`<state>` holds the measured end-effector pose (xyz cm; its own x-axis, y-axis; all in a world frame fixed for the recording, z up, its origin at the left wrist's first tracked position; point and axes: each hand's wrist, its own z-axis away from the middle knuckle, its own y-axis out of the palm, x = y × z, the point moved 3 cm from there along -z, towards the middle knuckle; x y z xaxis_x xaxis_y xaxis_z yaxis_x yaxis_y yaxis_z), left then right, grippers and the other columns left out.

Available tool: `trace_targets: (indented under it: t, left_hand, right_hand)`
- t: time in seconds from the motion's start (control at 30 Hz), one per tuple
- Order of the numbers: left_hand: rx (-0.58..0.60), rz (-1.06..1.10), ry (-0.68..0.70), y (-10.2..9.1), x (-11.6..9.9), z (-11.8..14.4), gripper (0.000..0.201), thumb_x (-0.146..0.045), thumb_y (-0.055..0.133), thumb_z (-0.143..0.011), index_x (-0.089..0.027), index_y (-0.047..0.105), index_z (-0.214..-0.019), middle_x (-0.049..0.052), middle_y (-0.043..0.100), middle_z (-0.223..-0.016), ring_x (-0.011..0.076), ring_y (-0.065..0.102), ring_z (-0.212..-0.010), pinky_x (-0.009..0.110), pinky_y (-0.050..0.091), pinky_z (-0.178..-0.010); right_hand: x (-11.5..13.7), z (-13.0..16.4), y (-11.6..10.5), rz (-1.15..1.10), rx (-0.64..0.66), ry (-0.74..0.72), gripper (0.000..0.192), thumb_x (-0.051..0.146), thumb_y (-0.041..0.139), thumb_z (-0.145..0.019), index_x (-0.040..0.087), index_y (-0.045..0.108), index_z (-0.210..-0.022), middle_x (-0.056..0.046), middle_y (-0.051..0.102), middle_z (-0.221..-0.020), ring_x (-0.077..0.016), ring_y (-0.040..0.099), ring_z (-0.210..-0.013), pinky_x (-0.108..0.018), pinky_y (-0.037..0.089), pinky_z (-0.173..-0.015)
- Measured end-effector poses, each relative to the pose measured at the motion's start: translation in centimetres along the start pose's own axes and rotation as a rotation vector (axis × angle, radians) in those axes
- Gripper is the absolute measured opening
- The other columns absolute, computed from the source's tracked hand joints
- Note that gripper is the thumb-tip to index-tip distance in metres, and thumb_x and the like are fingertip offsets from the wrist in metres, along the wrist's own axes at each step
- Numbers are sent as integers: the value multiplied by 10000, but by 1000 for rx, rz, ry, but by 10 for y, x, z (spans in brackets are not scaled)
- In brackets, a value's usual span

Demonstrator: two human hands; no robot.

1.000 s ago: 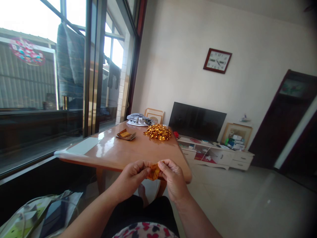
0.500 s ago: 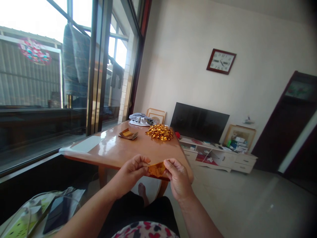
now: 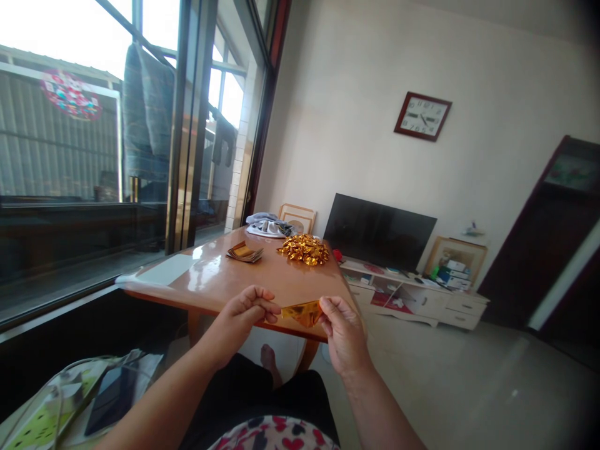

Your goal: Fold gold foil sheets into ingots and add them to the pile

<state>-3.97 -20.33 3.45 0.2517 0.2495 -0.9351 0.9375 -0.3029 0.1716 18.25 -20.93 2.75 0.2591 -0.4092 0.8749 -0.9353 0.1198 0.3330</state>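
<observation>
A folded piece of gold foil paper [image 3: 302, 312] is stretched between my hands just above the near edge of the table. My right hand [image 3: 344, 331] pinches its right end between thumb and fingers. On the other side, my left hand [image 3: 250, 312] is closed, with its fingertips at the foil's left corner. Farther along the tabletop lies a heap of shiny folded gold foil pieces [image 3: 304, 250]. Left of that heap sits a stack of flat gold-and-brown paper sheets [image 3: 244, 252].
The wooden table [image 3: 262, 284] carries folded clothes [image 3: 269, 225] at its far end. A television [image 3: 379, 234] stands on a low white cabinet [image 3: 422, 300]. At lower left are a dark tablet-like device [image 3: 110, 400] and cables. Windows line the left side.
My hands have spread slightly apart; the left drew back leftward, the right moved a little right. More of the foil's length now shows between them. The view has shifted slightly.
</observation>
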Motion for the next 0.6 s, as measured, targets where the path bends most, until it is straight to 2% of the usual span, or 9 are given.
trace_targets:
  t: [0.1, 0.2, 0.27, 0.33, 0.6]
  left_hand:
    - [-14, -50, 3, 4, 0, 0, 176, -306, 611, -935, -176, 589, -1052, 66, 747, -981, 181, 677, -865, 327, 499, -830]
    - [95, -104, 26, 15, 2, 0, 248, -400, 667, -929, -170, 618, -1009, 43, 709, -920, 168, 645, -816, 290, 486, -747]
    - [178, -113, 41, 23, 4, 1, 283, -422, 710, -903, -160, 620, -959, 29, 680, -857, 161, 628, -781, 283, 484, -729]
    - [207, -125, 44, 27, 7, 1, 298, -434, 711, -905, -152, 615, -913, 31, 668, -831, 159, 618, -774, 282, 483, -730]
    - [229, -173, 35, 25, 9, 2, 316, -458, 652, -945, -146, 609, -920, 41, 643, -837, 153, 569, -766, 278, 456, -708]
  right_hand:
    - [-1, 5, 5, 63, 76, 25, 328, 491, 834, -784, 194, 696, -780, 18, 611, -700, -123, 536, -653, -224, 441, -584]
    - [0, 13, 14, 156, 194, 35, 324, 499, 785, -840, 189, 694, -806, 7, 648, -745, -145, 585, -704, -262, 508, -673]
    - [2, 17, 19, 199, 249, 11, 314, 490, 760, -866, 185, 698, -830, 7, 646, -742, -144, 583, -694, -270, 513, -679]
    - [3, 20, 22, 219, 286, -16, 297, 467, 746, -883, 178, 698, -837, 11, 629, -724, -138, 568, -677, -265, 504, -669]
    - [-1, 15, 20, 149, 267, 4, 276, 426, 783, -856, 175, 684, -917, 10, 648, -767, -130, 595, -675, -262, 519, -660]
